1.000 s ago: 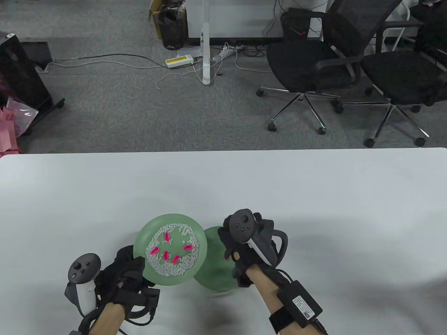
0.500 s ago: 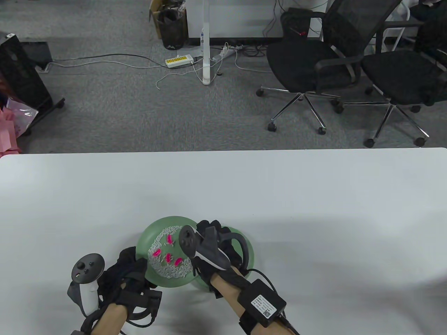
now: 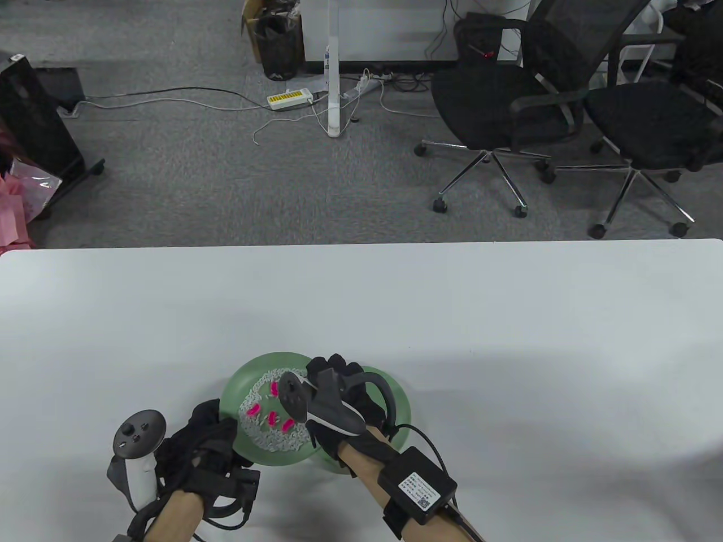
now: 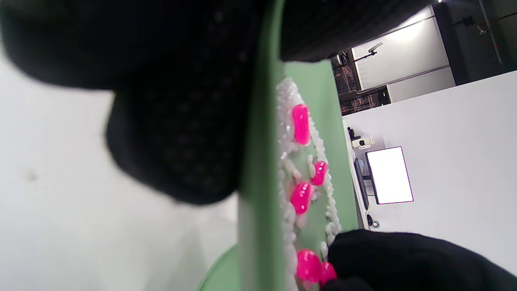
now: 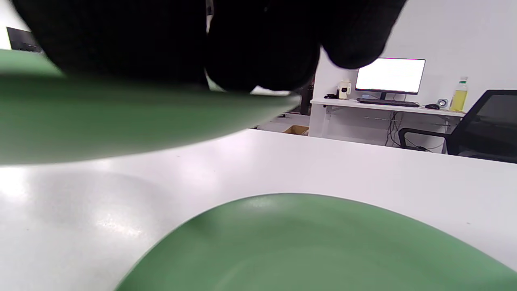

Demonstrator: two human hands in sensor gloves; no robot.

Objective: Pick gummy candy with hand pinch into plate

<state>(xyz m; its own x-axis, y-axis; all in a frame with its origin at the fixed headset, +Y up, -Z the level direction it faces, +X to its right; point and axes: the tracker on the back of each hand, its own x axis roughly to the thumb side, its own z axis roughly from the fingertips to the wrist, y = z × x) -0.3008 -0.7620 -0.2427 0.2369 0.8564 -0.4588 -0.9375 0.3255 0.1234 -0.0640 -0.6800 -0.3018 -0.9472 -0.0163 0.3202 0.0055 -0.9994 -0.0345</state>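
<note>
My left hand (image 3: 209, 446) grips the near-left rim of a green plate (image 3: 240, 384) and holds it above the table. The plate carries a ring of white rice and several pink gummy candies (image 3: 271, 418). In the left wrist view my left fingers (image 4: 173, 121) lie under the rim (image 4: 258, 202), and the candies (image 4: 301, 123) sit on the rice. My right hand (image 3: 333, 389) reaches over the plate's right side. Its fingertip (image 4: 363, 250) touches a candy (image 4: 309, 264); I cannot tell whether it pinches it. A second green plate (image 3: 398, 395) lies on the table beneath, also in the right wrist view (image 5: 303, 242).
The white table (image 3: 508, 339) stretches wide to the back, left and right of the plates. Office chairs (image 3: 508, 101), cables and a bin stand on the floor beyond the far edge.
My right hand has moved left from above the lower plate to over the rice plate and now hides its rightmost candy. My left hand with the plate has barely moved.
</note>
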